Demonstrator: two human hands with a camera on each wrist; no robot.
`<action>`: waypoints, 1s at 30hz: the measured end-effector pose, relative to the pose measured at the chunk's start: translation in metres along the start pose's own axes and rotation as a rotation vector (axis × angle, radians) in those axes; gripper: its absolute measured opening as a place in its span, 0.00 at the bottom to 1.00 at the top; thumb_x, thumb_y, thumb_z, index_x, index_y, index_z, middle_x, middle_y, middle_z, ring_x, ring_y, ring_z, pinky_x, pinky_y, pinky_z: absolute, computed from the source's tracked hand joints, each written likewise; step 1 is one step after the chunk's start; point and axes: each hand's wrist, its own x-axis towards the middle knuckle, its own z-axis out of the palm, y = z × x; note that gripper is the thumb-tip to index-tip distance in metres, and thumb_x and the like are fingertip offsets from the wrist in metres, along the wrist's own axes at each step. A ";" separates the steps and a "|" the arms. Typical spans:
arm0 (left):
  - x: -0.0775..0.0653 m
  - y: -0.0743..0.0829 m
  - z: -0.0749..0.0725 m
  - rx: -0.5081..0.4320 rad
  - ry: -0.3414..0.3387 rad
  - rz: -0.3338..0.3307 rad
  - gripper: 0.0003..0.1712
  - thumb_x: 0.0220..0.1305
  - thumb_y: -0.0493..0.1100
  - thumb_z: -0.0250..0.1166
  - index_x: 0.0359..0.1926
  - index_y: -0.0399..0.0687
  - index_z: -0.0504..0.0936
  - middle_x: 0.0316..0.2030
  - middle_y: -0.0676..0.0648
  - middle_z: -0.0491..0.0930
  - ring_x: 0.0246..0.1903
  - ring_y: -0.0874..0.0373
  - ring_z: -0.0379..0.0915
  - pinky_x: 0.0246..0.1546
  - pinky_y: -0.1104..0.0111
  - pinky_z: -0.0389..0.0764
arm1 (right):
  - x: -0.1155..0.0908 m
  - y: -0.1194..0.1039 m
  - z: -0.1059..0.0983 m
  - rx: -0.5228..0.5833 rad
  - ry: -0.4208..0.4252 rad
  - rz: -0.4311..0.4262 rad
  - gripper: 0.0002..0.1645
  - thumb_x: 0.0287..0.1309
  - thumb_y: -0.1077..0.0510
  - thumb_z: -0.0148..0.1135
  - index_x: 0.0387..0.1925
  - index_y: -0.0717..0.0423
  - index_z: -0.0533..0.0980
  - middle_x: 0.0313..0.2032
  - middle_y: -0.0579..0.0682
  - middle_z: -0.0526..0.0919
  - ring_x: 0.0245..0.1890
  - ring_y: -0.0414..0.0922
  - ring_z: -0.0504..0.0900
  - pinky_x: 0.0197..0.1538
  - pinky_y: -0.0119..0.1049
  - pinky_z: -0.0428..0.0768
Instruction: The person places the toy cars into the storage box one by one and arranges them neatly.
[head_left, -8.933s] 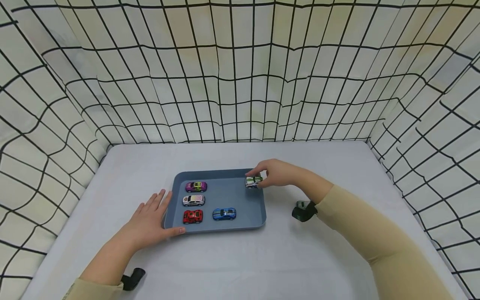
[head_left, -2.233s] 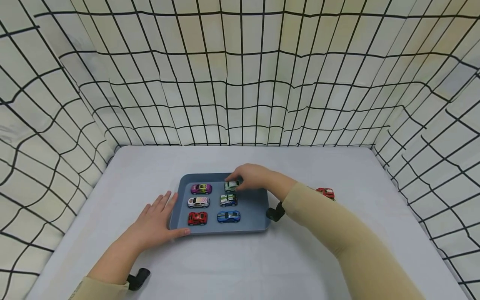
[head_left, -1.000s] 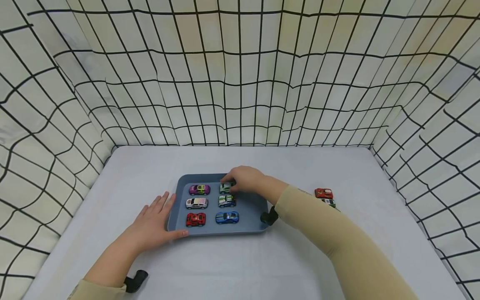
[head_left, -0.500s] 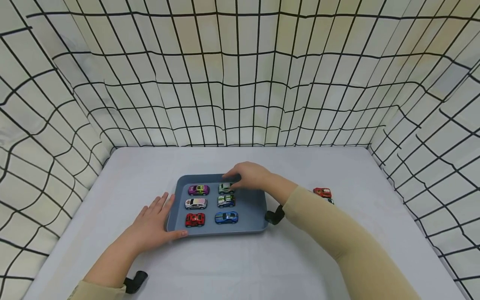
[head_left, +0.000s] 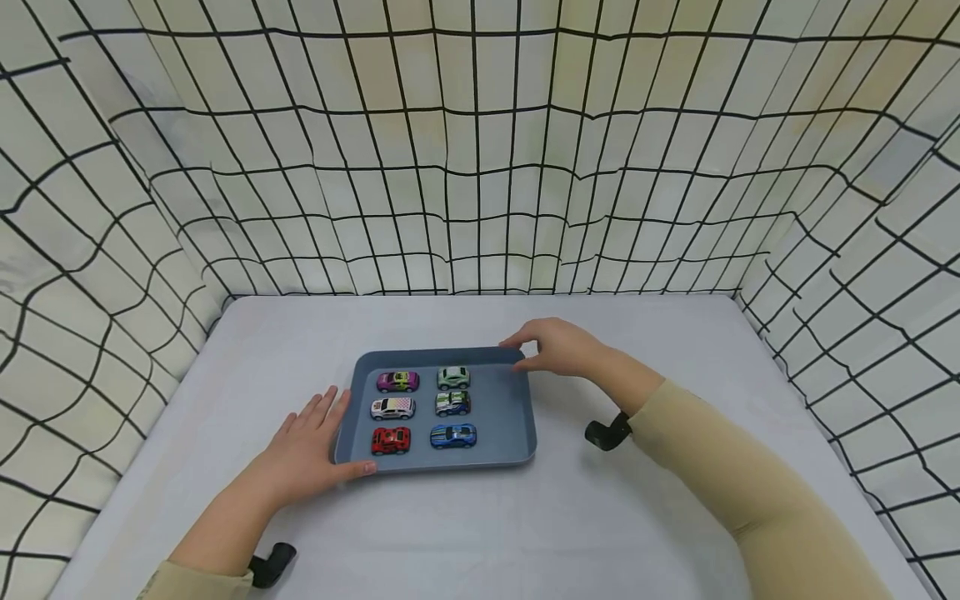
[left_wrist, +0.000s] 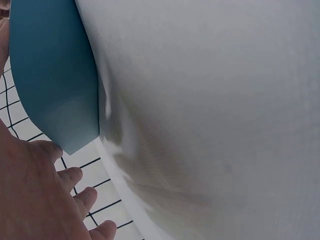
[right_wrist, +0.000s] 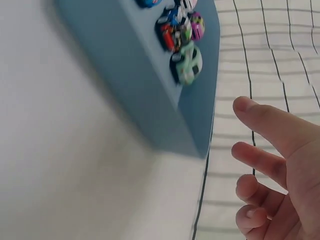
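Note:
A blue-grey tray holds toy cars in two columns of three. The left column has a purple car, a white car and a red car. In the other stand a mint-green car, a white-and-green car and a blue car. My left hand rests at the tray's left side, fingers spread and thumb along the front rim. Over the back right corner, my right hand is empty, with thumb and index apart; the right wrist view shows the mint-green car beyond the fingertips.
A white cloth covers the table. Black-lined white netting rises at the back and both sides. Small black wrist devices hang by both sleeves. The right sleeve crosses the table's right part, hiding what lies beneath it.
My right hand has let go of the mint-green car at the back of the second column and moved right. The loose cars seen at right are now behind the forearm. My left hand stays put.

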 end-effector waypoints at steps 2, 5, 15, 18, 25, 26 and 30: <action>0.000 0.000 0.001 0.002 0.000 -0.001 0.72 0.47 0.80 0.64 0.76 0.33 0.51 0.74 0.29 0.48 0.72 0.30 0.43 0.67 0.33 0.47 | -0.010 0.010 -0.002 0.013 0.008 0.027 0.27 0.57 0.48 0.73 0.60 0.43 0.80 0.55 0.44 0.82 0.51 0.50 0.80 0.49 0.41 0.80; 0.001 -0.001 0.001 0.004 -0.003 -0.002 0.72 0.47 0.80 0.64 0.76 0.33 0.50 0.74 0.29 0.48 0.72 0.30 0.43 0.67 0.33 0.47 | -0.027 0.026 -0.005 0.029 0.015 0.062 0.28 0.57 0.46 0.73 0.60 0.41 0.80 0.54 0.43 0.82 0.46 0.49 0.80 0.46 0.40 0.79; 0.001 -0.001 0.002 0.003 -0.005 0.000 0.72 0.47 0.80 0.64 0.76 0.33 0.50 0.74 0.29 0.47 0.72 0.30 0.43 0.68 0.33 0.46 | -0.079 0.074 -0.010 0.050 0.035 0.138 0.28 0.57 0.48 0.72 0.60 0.45 0.79 0.54 0.48 0.82 0.38 0.44 0.76 0.40 0.39 0.78; 0.001 -0.001 0.003 0.003 -0.003 -0.001 0.73 0.47 0.80 0.63 0.76 0.33 0.50 0.74 0.29 0.47 0.72 0.30 0.42 0.68 0.33 0.46 | -0.093 0.090 -0.012 0.047 0.034 0.177 0.28 0.58 0.49 0.72 0.60 0.45 0.79 0.54 0.48 0.82 0.36 0.44 0.74 0.36 0.37 0.77; 0.002 -0.001 0.003 0.001 -0.007 -0.001 0.72 0.47 0.80 0.63 0.76 0.34 0.49 0.75 0.29 0.47 0.72 0.30 0.42 0.68 0.34 0.46 | -0.123 0.113 -0.019 0.051 0.039 0.243 0.28 0.58 0.49 0.72 0.59 0.48 0.80 0.53 0.50 0.81 0.35 0.45 0.72 0.30 0.37 0.75; 0.002 -0.001 0.003 0.002 -0.007 0.000 0.72 0.47 0.80 0.63 0.76 0.34 0.49 0.75 0.29 0.47 0.72 0.30 0.42 0.68 0.34 0.46 | -0.125 0.115 -0.020 0.050 0.039 0.250 0.28 0.57 0.48 0.72 0.59 0.48 0.80 0.53 0.51 0.82 0.35 0.45 0.72 0.31 0.37 0.75; 0.001 -0.001 0.002 0.002 -0.005 0.002 0.72 0.48 0.80 0.64 0.76 0.33 0.50 0.74 0.29 0.47 0.72 0.30 0.42 0.67 0.33 0.47 | -0.131 0.121 -0.024 0.037 0.026 0.259 0.27 0.58 0.49 0.71 0.59 0.49 0.80 0.54 0.52 0.81 0.36 0.46 0.72 0.32 0.36 0.76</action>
